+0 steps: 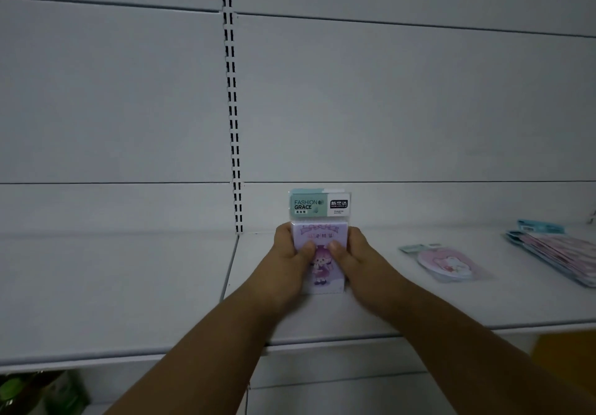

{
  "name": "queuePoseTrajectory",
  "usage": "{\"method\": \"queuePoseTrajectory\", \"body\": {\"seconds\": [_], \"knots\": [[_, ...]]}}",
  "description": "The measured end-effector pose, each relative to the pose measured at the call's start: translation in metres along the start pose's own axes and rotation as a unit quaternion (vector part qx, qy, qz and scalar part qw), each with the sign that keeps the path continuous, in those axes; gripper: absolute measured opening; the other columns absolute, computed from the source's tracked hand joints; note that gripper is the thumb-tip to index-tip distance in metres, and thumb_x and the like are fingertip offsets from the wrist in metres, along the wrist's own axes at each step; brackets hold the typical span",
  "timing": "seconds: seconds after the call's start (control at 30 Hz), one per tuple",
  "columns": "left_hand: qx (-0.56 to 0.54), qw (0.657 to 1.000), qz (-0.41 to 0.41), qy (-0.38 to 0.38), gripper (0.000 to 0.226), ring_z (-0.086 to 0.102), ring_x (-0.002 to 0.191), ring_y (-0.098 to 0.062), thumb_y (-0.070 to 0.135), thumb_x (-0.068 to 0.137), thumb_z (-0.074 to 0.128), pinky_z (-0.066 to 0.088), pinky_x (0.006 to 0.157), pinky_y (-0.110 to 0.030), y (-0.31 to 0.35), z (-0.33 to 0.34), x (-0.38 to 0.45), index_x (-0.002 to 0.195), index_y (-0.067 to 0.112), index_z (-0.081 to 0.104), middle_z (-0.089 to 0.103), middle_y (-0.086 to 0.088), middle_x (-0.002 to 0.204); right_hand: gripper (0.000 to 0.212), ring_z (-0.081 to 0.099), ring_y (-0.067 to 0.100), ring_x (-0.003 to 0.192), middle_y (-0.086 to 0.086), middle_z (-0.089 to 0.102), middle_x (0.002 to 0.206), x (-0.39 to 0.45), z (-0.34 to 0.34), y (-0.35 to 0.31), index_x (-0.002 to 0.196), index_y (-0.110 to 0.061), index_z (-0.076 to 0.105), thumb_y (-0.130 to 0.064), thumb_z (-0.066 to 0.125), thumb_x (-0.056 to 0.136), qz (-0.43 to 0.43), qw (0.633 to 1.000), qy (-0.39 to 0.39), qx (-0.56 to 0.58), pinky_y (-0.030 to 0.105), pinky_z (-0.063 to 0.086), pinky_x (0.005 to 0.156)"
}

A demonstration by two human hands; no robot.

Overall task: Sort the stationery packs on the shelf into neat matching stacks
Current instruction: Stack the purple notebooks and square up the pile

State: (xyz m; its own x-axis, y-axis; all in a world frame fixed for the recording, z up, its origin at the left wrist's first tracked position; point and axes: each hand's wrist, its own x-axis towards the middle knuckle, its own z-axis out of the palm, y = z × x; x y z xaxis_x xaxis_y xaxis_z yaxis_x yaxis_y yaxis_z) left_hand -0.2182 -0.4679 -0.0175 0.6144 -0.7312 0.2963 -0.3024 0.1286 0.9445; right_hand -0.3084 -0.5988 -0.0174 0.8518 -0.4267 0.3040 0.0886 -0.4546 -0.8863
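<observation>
A stack of purple stationery packs (321,237) with a cartoon girl and a green "FASHION GRACE" header stands on the white shelf (387,305), just right of the slotted upright. My left hand (290,260) grips its left side and my right hand (353,258) its right side, both thumbs pressing on the front. To the right lies a pink round pack (446,264) flat on the shelf. Further right, at the frame's edge, a slanted pile of pink and blue packs (558,253) rests on the shelf.
The slotted upright (233,124) divides the white back panel. A second shelf board (113,285) continues to the left. Below the shelf, green goods (35,392) show at bottom left and something yellow (564,360) at bottom right.
</observation>
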Motion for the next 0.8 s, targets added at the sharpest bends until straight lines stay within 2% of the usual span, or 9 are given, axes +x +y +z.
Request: {"method": "queuePoseTrajectory", "body": {"seconds": [0.07, 0.17, 0.23, 0.33, 0.43, 0.57, 0.67, 0.8], "knots": [[0.063, 0.998, -0.001, 0.007, 0.029, 0.066, 0.103, -0.007, 0.029, 0.102, 0.043, 0.056, 0.083, -0.025, 0.002, -0.001, 0.000, 0.130, 0.027, 0.038, 0.063, 0.003, 0.122, 0.030, 0.066, 0.011, 0.099, -0.001, 0.064, 0.116, -0.002, -0.007, 0.003, 0.123, -0.024, 0.045, -0.039, 0.044, 0.098, -0.003, 0.999, -0.013, -0.046, 0.036, 0.058, 0.085], [0.087, 0.996, -0.026, -0.002, 0.027, 0.066, 0.098, -0.002, 0.028, 0.100, 0.047, 0.056, 0.081, -0.023, 0.009, -0.006, -0.003, 0.125, 0.035, 0.041, 0.066, 0.010, 0.116, 0.021, 0.067, 0.009, 0.094, -0.009, 0.065, 0.109, -0.003, -0.017, 0.007, 0.116, -0.030, 0.047, -0.040, 0.047, 0.097, -0.014, 0.996, -0.034, -0.081, 0.032, 0.059, 0.081], [0.093, 0.995, -0.046, -0.015, 0.034, 0.066, 0.098, 0.000, 0.021, 0.098, 0.052, 0.056, 0.083, -0.029, 0.011, -0.012, -0.007, 0.124, 0.042, 0.044, 0.069, 0.014, 0.111, 0.019, 0.064, 0.003, 0.094, -0.014, 0.065, 0.107, 0.001, -0.024, 0.007, 0.112, -0.034, 0.050, -0.041, 0.051, 0.095, -0.026, 0.992, -0.047, -0.112, 0.029, 0.056, 0.082], [0.136, 0.989, -0.059, -0.024, 0.042, 0.065, 0.091, 0.005, 0.020, 0.094, 0.059, 0.056, 0.074, -0.028, 0.013, -0.020, -0.014, 0.117, 0.053, 0.050, 0.068, 0.025, 0.103, 0.016, 0.059, -0.004, 0.090, -0.020, 0.064, 0.100, 0.005, -0.032, 0.006, 0.105, -0.041, 0.054, -0.040, 0.059, 0.090, -0.052, 0.986, -0.041, -0.153, 0.018, 0.046, 0.074], [0.185, 0.981, -0.053, 0.003, 0.036, 0.064, 0.087, 0.008, 0.020, 0.091, 0.063, 0.055, 0.074, -0.027, 0.012, -0.022, -0.016, 0.110, 0.050, 0.057, 0.068, 0.027, 0.100, 0.022, 0.059, -0.004, 0.087, -0.021, 0.065, 0.096, 0.006, -0.035, 0.008, 0.102, -0.042, 0.056, -0.037, 0.067, 0.085, -0.069, 0.983, -0.044, -0.167, 0.013, 0.043, 0.069], [0.183, 0.982, -0.053, 0.013, 0.035, 0.066, 0.087, 0.004, 0.018, 0.090, 0.063, 0.059, 0.077, -0.032, 0.012, -0.020, -0.015, 0.109, 0.048, 0.059, 0.069, 0.024, 0.098, 0.026, 0.065, -0.004, 0.081, -0.017, 0.069, 0.091, 0.006, -0.037, 0.010, 0.096, -0.040, 0.059, -0.030, 0.076, 0.079, -0.061, 0.986, -0.051, -0.150, 0.009, 0.048, 0.065], [0.207, 0.977, -0.042, 0.019, 0.031, 0.066, 0.084, 0.005, 0.023, 0.090, 0.065, 0.059, 0.074, -0.030, 0.010, -0.022, -0.015, 0.109, 0.047, 0.058, 0.070, 0.021, 0.097, 0.029, 0.066, -0.007, 0.078, -0.016, 0.070, 0.087, 0.006, -0.037, 0.009, 0.096, -0.038, 0.060, -0.027, 0.078, 0.077, -0.062, 0.987, -0.047, -0.139, 0.007, 0.050, 0.063], [0.233, 0.971, -0.046, 0.024, 0.025, 0.066, 0.086, 0.002, 0.026, 0.088, 0.068, 0.058, 0.079, -0.031, 0.007, -0.024, -0.015, 0.108, 0.039, 0.060, 0.071, 0.017, 0.097, 0.029, 0.066, -0.003, 0.082, -0.015, 0.069, 0.091, 0.001, -0.033, 0.012, 0.101, -0.037, 0.058, -0.030, 0.075, 0.079, -0.043, 0.986, -0.032, -0.157, 0.014, 0.054, 0.070]]}}
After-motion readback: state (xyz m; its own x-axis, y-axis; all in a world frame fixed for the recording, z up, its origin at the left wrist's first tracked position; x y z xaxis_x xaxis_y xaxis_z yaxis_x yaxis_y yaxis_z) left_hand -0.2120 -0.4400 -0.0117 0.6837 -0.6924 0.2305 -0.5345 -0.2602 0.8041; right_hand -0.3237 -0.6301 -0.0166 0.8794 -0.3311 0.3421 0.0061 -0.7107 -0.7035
